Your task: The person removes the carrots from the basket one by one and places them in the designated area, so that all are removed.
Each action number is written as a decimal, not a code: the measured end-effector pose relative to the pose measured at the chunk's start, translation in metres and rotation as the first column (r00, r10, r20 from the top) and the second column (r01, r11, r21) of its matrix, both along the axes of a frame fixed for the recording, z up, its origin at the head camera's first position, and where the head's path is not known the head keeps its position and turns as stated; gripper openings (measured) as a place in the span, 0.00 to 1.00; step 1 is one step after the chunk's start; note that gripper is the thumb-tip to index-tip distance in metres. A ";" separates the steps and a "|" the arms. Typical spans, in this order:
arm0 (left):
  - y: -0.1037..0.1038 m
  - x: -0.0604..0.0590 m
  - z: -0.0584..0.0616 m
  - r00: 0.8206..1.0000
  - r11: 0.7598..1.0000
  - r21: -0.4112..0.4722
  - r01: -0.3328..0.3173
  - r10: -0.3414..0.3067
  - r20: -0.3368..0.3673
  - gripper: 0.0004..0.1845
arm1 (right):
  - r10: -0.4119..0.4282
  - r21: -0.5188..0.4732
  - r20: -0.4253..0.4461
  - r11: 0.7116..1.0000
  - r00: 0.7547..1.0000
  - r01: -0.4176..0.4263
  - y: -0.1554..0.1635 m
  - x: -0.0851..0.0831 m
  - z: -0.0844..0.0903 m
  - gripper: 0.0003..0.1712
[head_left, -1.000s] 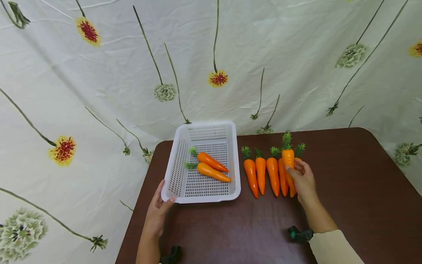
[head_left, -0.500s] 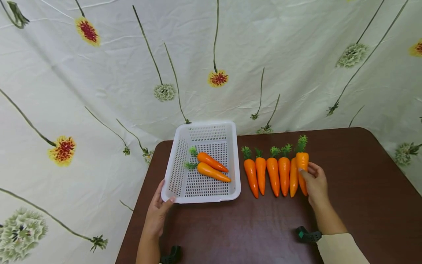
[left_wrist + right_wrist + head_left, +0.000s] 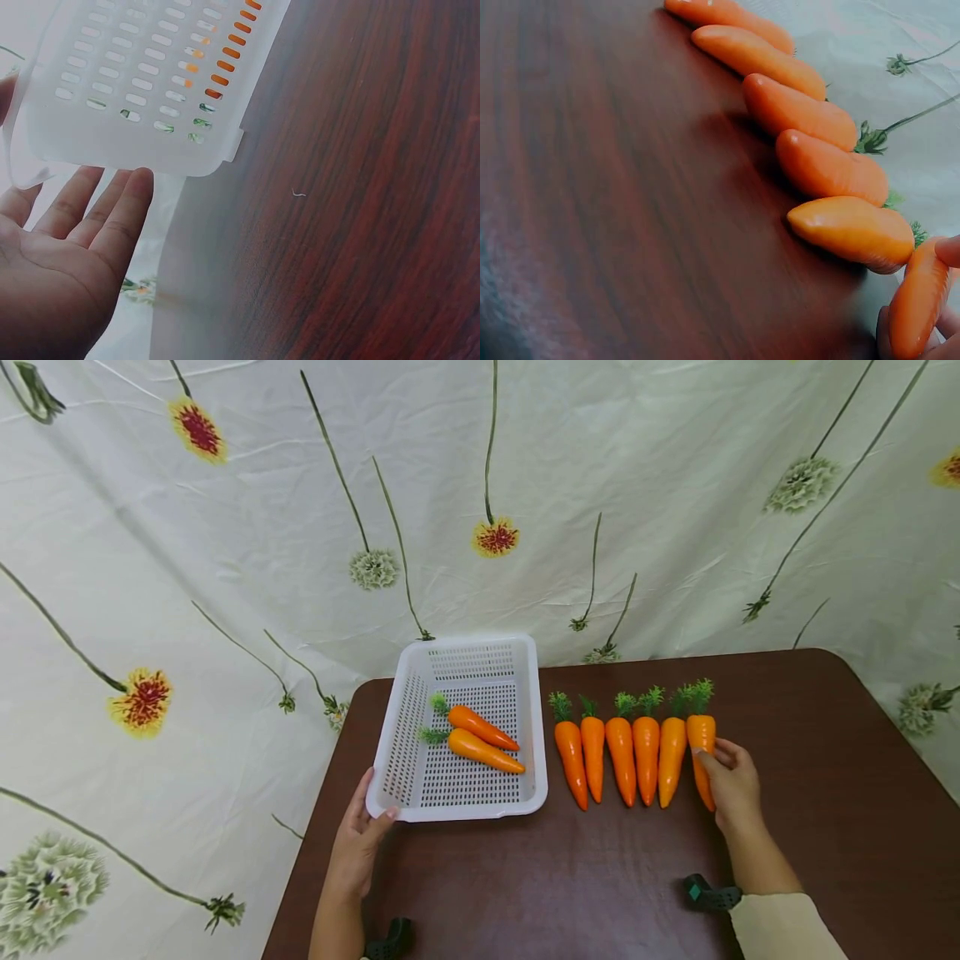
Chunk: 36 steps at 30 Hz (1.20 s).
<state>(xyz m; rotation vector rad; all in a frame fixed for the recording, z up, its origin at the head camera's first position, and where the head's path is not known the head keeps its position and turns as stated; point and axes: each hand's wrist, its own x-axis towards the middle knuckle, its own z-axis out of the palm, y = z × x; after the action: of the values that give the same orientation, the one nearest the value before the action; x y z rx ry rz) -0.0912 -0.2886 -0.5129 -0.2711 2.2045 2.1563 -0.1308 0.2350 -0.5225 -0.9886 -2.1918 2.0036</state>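
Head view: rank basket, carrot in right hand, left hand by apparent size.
1. white basket
2. left hand, though it sits nearer the camera
3. carrot in the right hand; not much smaller than the hand

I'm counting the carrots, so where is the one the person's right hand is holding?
In the head view, that carrot sits at the right end of the row of six on the brown table, gripped by the right hand, next to a lighter orange carrot.

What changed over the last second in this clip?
The right hand carried its carrot rightward from above the row and set it down as the sixth, still gripping it. The left hand, basket and its two carrots stayed put.
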 end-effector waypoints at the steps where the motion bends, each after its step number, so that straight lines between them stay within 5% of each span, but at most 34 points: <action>1: 0.000 0.000 0.000 1.000 1.000 0.001 -0.001 0.001 0.002 0.45 | 0.001 0.002 0.003 1.000 1.000 -0.001 0.001 0.000 0.000 0.40; 36: -0.001 -0.001 -0.001 1.000 1.000 0.011 -0.002 0.002 -0.003 0.45 | 0.132 0.129 0.059 0.982 0.989 -0.139 0.007 0.000 -0.004 0.44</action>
<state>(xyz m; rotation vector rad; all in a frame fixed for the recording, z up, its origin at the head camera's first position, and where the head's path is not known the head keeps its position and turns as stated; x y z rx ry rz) -0.0922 -0.2892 -0.5136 -0.2701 2.1936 2.1705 -0.1312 0.2424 -0.5263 -0.9068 -2.4450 1.8729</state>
